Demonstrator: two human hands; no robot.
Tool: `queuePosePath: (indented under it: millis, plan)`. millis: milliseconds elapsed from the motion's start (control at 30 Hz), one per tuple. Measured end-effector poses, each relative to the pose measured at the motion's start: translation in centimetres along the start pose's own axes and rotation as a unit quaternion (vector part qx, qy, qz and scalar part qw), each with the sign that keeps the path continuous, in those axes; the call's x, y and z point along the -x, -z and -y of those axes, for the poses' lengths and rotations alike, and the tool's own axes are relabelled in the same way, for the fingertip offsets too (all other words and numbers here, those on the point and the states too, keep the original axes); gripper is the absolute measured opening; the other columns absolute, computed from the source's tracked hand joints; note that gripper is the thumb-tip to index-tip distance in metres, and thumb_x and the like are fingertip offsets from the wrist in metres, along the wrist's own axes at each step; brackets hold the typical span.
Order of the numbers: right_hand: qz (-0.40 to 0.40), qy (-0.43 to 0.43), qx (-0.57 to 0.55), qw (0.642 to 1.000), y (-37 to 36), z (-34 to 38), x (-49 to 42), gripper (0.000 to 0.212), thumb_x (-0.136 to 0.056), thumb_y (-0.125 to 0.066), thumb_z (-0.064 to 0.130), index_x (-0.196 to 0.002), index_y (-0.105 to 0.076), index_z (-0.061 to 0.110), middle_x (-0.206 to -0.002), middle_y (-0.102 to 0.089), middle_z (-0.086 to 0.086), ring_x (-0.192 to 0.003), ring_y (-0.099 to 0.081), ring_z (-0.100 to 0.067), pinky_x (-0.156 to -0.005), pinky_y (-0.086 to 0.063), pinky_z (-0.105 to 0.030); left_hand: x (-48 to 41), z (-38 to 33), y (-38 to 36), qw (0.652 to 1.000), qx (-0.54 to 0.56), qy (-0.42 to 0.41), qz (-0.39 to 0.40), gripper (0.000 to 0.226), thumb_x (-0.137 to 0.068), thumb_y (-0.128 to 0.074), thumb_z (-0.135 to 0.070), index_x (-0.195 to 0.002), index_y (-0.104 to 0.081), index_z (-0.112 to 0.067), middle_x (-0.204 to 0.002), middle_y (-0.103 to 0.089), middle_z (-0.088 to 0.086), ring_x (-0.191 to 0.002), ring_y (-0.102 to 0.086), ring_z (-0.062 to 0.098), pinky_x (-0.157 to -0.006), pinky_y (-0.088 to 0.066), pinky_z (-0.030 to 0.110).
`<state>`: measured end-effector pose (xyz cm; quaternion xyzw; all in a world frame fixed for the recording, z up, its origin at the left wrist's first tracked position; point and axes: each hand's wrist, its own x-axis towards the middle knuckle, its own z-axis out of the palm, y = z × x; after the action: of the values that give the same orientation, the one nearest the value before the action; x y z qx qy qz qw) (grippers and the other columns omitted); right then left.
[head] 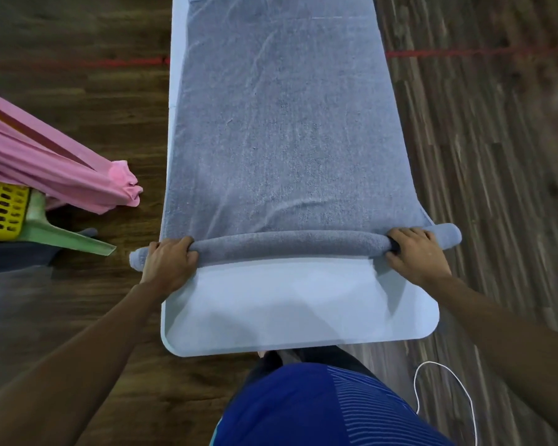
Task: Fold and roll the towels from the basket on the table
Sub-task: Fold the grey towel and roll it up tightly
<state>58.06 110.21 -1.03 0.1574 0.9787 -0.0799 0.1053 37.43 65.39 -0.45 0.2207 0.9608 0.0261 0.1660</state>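
A grey towel [281, 123] lies flat along the narrow white table [290, 310], covering it from the far end to near me. Its near edge is wound into a thin roll [290, 246] that runs across the table and overhangs both sides. My left hand [168, 262] grips the roll's left end, fingers curled over the top. On the right end, my right hand [416, 252] holds the roll the same way. A yellow basket [1, 207] stands on the floor at the far left, with a pink towel [46, 162] hanging over it.
A green plastic chair leg [68, 236] sticks out beside the basket. Dark wooden floor surrounds the table, with a red line [448, 53] across it. A white cable [445, 397] loops on the floor at the lower right. My blue shirt shows at the bottom.
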Motion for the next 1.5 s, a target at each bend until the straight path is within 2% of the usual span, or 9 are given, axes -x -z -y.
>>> queuePosePath:
  millis: [133,367,567,733,900,1067,1200,1400,1500]
  plan:
    - [0.038,0.012,0.023,0.999,0.8,-0.1,-1.5,0.037,-0.081,-0.046,0.039,-0.098,-0.070,0.017,-0.109,-0.063,-0.003,-0.106,-0.050,-0.027,-0.094,-0.024,-0.041,1.0,0.6,-0.6,0.997,0.002,0.041,0.066,0.019,-0.095,-0.037,-0.030,-0.083,-0.050,-0.023,-0.095,-0.069,0.013,-0.085,-0.060,0.033,-0.085,-0.038,0.043]
    - [-0.070,0.001,-0.017,0.997,0.6,1.2,-2.0,0.024,-0.075,-0.059,0.001,-0.099,-0.060,0.003,-0.097,-0.056,-0.017,-0.086,-0.052,-0.040,-0.072,-0.043,-0.050,3.1,0.4,-1.8,0.988,0.062,0.023,-0.143,0.023,-0.090,-0.047,-0.021,-0.101,-0.060,-0.006,-0.100,-0.057,0.015,-0.091,-0.050,0.035,-0.079,-0.040,0.050]
    - [-0.018,-0.041,0.009,0.999,-0.8,1.9,1.0,0.051,-0.073,-0.070,0.009,-0.122,-0.056,0.008,-0.124,-0.060,-0.013,-0.119,-0.051,-0.034,-0.104,-0.035,-0.050,4.8,-0.1,-3.4,0.997,0.035,-0.036,-0.053,0.053,-0.070,-0.069,-0.008,-0.121,-0.059,0.000,-0.119,-0.060,0.018,-0.109,-0.055,0.037,-0.097,-0.044,0.051]
    - [-0.015,-0.088,0.006,0.996,-0.5,2.7,2.9,0.031,-0.078,-0.066,0.019,-0.108,-0.063,0.015,-0.108,-0.066,-0.006,-0.107,-0.054,-0.031,-0.099,-0.029,-0.045,4.2,0.2,-1.7,0.996,0.008,-0.041,-0.077,0.032,-0.074,-0.051,-0.022,-0.098,-0.068,-0.009,-0.094,-0.069,0.009,-0.090,-0.060,0.030,-0.092,-0.044,0.048]
    - [0.043,-0.120,0.008,0.992,-0.4,3.0,5.5,0.022,-0.085,-0.055,0.033,-0.102,-0.066,0.022,-0.109,-0.068,0.000,-0.109,-0.053,-0.025,-0.101,-0.025,-0.044,3.8,0.9,-1.0,0.998,-0.012,-0.052,0.022,0.032,-0.078,-0.027,-0.040,-0.077,-0.056,-0.026,-0.077,-0.068,0.001,-0.074,-0.061,0.022,-0.091,-0.037,0.043]
    - [0.011,-0.145,-0.008,0.989,-1.1,3.3,5.6,0.022,-0.088,-0.057,0.029,-0.103,-0.067,0.016,-0.120,-0.056,-0.008,-0.113,-0.045,-0.031,-0.096,-0.026,-0.044,3.9,1.8,-1.3,0.998,-0.003,-0.041,-0.042,0.029,-0.081,-0.056,-0.028,-0.107,-0.059,-0.015,-0.104,-0.062,0.009,-0.099,-0.055,0.032,-0.090,-0.038,0.049]
    - [-0.095,-0.112,-0.046,0.988,-1.9,3.7,5.9,0.026,-0.085,-0.044,0.019,-0.097,-0.063,0.005,-0.097,-0.059,-0.016,-0.085,-0.052,-0.038,-0.072,-0.045,-0.050,4.4,1.6,-1.2,0.990,0.041,-0.005,-0.138,0.018,-0.088,-0.059,-0.017,-0.101,-0.063,-0.006,-0.100,-0.059,0.014,-0.094,-0.052,0.037,-0.080,-0.042,0.050]
    - [-0.040,-0.061,-0.057,0.996,-3.9,3.9,7.8,0.053,-0.068,-0.068,0.000,-0.119,-0.057,0.000,-0.116,-0.060,-0.019,-0.109,-0.055,-0.038,-0.102,-0.041,-0.052,5.6,1.1,-3.1,0.998,0.016,-0.047,-0.039,0.059,-0.072,-0.066,-0.011,-0.129,-0.055,0.001,-0.127,-0.057,0.021,-0.120,-0.050,0.038,-0.105,-0.039,0.054]
    - [-0.036,-0.079,-0.070,0.994,-3.8,3.7,7.0,0.044,-0.073,-0.066,-0.002,-0.116,-0.060,0.001,-0.111,-0.064,-0.019,-0.104,-0.057,-0.039,-0.099,-0.041,-0.052,5.0,1.6,-2.5,0.998,0.001,-0.043,-0.045,0.049,-0.076,-0.055,-0.020,-0.122,-0.061,-0.003,-0.121,-0.063,0.017,-0.115,-0.054,0.036,-0.106,-0.037,0.052]
